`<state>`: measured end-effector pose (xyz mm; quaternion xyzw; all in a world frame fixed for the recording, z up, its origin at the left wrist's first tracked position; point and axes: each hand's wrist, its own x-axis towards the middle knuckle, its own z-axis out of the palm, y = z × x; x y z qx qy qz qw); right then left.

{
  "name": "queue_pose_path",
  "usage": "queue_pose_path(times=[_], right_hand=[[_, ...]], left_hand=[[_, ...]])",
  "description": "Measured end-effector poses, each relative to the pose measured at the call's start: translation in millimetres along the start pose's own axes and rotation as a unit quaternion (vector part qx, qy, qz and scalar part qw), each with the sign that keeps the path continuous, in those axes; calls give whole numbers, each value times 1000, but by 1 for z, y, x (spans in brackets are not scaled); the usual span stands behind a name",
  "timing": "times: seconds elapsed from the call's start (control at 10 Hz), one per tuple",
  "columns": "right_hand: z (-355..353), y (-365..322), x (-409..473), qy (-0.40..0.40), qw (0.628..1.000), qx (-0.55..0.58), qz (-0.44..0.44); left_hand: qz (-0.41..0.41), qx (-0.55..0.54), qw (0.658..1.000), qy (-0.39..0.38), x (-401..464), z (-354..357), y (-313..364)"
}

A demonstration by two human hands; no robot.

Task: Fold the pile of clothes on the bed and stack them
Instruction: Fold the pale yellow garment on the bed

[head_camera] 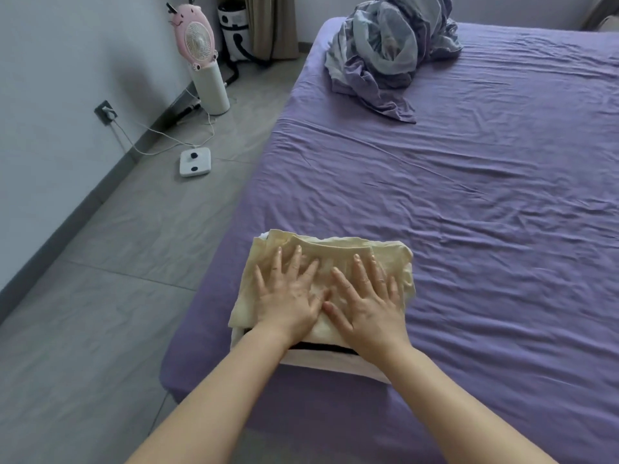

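Observation:
A folded pale yellow garment tops a small stack of folded clothes near the bed's front left corner. Under it show a black layer and a pale pink one. My left hand lies flat on the yellow garment with fingers spread. Beside it my right hand presses flat on the same garment, fingers straight. The two thumbs almost meet in the middle.
The bed has a wrinkled purple sheet. A crumpled striped purple-grey bedding heap sits at its far end. On the grey floor left of the bed are a pink fan on a white stand, a white power strip and cables.

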<state>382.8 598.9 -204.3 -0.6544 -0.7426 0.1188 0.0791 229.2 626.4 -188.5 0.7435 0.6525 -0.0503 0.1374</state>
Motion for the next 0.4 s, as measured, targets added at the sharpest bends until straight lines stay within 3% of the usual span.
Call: queue_pose_path(times=[0.2, 0.4], right_hand=[[24, 6, 0, -104, 994, -14, 30], [-3, 4, 5, -173, 984, -7, 36]], left_hand=[[-29, 22, 998, -45, 4, 28, -15], [-29, 18, 994, -104, 5, 6, -11]])
